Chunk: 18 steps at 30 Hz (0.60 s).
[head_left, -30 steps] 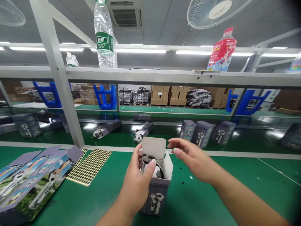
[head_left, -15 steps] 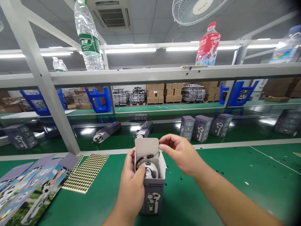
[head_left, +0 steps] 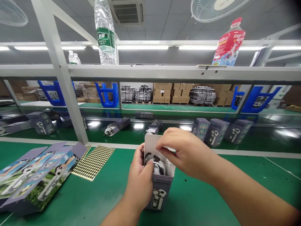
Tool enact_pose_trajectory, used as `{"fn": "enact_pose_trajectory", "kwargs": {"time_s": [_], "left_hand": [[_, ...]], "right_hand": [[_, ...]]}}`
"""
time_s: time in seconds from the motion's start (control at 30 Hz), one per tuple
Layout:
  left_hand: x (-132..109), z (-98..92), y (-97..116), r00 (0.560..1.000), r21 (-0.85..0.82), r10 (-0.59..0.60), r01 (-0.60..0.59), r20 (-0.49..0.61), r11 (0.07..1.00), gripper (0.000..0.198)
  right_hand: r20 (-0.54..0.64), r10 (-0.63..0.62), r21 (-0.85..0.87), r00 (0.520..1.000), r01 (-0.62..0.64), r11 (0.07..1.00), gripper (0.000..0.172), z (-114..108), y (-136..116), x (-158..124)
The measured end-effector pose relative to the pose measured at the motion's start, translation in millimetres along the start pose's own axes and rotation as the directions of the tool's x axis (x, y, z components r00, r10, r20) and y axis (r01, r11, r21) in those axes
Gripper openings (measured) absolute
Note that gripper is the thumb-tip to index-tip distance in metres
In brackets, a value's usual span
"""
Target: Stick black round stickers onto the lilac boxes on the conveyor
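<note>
A small purple-grey carton (head_left: 159,194) stands on the green table with its top flap up. Inside it sits a handheld fan (head_left: 160,167) with a black-and-white football-patterned head, a dark cord (head_left: 150,155) lying over its top. My left hand (head_left: 140,179) is wrapped round the carton's left side, its thumb pressed on the fan. My right hand (head_left: 185,150) is over the carton's opening, thumb and fingers pinched by the raised flap on the cord's thin end, which the fingers mostly hide.
Flattened printed cartons (head_left: 44,175) lie at the left beside a sheet of round black stickers (head_left: 95,161). Several closed cartons (head_left: 215,133) and opened cartons (head_left: 117,125) lie on the dark green belt beyond. A white shelf frame (head_left: 150,73) crosses above, bearing bottles (head_left: 105,37).
My right hand has moved from beside the flap to over the opening, lowering its pinched fingers in front of the flap. My left hand keeps its hold. The view has shifted left.
</note>
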<state>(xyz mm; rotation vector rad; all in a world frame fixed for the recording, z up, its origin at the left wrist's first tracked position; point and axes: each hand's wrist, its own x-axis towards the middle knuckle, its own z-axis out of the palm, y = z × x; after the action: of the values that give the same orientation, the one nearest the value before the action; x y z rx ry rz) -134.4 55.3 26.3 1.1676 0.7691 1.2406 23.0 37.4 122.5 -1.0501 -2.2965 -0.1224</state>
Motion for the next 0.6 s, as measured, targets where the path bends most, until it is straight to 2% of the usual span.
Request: {"fn": "enact_pose_trajectory", "kwargs": {"time_s": [0.07, 0.1, 0.13, 0.17, 0.2, 0.23, 0.27, 0.3, 0.33, 0.4, 0.47, 0.53, 0.6], "left_hand": [[-1, -4.6, -2, 0.999, -0.024, -0.009, 0.010, 0.036, 1.000, 0.046], [-1, -7.4, -3, 0.999, -0.039, -0.010, 0.012, 0.048, 0.999, 0.048], [-3, -10.2, -6, 0.998, -0.066, -0.006, 0.010, 0.063, 0.998, 0.051], [-4, -12.8, -9, 0.996, -0.110, -0.005, 0.014, 0.088, 0.994, 0.055], [-5, -14.8, -12, 0.994, -0.167, -0.006, 0.025, 0.112, 0.986, 0.057], [-6, -16.1, -15, 0.992, -0.225, -0.008, 0.037, 0.129, 0.974, 0.060], [-7, -16.5, -18, 0.992, -0.271, -0.022, 0.055, 0.125, 0.961, 0.061], [-7, -16.1, -20, 0.994, -0.300, -0.055, 0.081, 0.094, 0.951, 0.059], [-7, -15.0, -20, 0.994, -0.313, -0.097, 0.109, 0.053, 0.943, 0.055], [-4, -12.5, -19, 0.990, -0.311, -0.140, 0.137, 0.011, 0.940, 0.046], [1, -12.4, -15, 0.990, -0.288, -0.114, 0.133, 0.082, 0.948, 0.049], [7, -18.0, -10, 0.986, -0.178, 0.020, 0.010, 0.163, 0.984, 0.039], [13, -30.3, -5, 0.947, 0.021, 0.185, -0.198, 0.262, 0.980, 0.020]], "right_hand": [[-0.097, 0.124, 0.077, 0.988, -0.117, 0.990, 0.013, 10, 7, -14], [-0.183, 0.248, 0.175, 0.951, -0.217, 0.960, 0.016, 18, 10, -24], [-0.243, 0.398, 0.316, 0.885, -0.316, 0.895, 0.022, 27, 11, -34], [-0.240, 0.546, 0.477, 0.803, -0.392, 0.787, 0.029, 37, 11, -43], [-0.169, 0.660, 0.629, 0.732, -0.435, 0.644, 0.035, 49, 9, -52], [-0.056, 0.720, 0.751, 0.692, -0.446, 0.487, 0.041, 61, 5, -58], [0.054, 0.731, 0.834, 0.680, -0.433, 0.341, 0.045, 72, 0, -62], [0.134, 0.714, 0.886, 0.687, -0.405, 0.223, 0.047, 82, -6, -63], [0.175, 0.690, 0.917, 0.703, -0.371, 0.145, 0.047, 90, -12, -62], [0.182, 0.646, 0.948, 0.742, -0.307, 0.085, 0.045, 100, -20, -54], [0.172, 0.611, 0.960, 0.773, -0.271, 0.072, 0.048, 103, -20, -47], [0.136, 0.603, 0.970, 0.786, -0.229, 0.080, 0.041, 103, -13, -45], [0.080, 0.600, 0.971, 0.796, -0.197, 0.133, 0.019, 101, -2, -49]]}}
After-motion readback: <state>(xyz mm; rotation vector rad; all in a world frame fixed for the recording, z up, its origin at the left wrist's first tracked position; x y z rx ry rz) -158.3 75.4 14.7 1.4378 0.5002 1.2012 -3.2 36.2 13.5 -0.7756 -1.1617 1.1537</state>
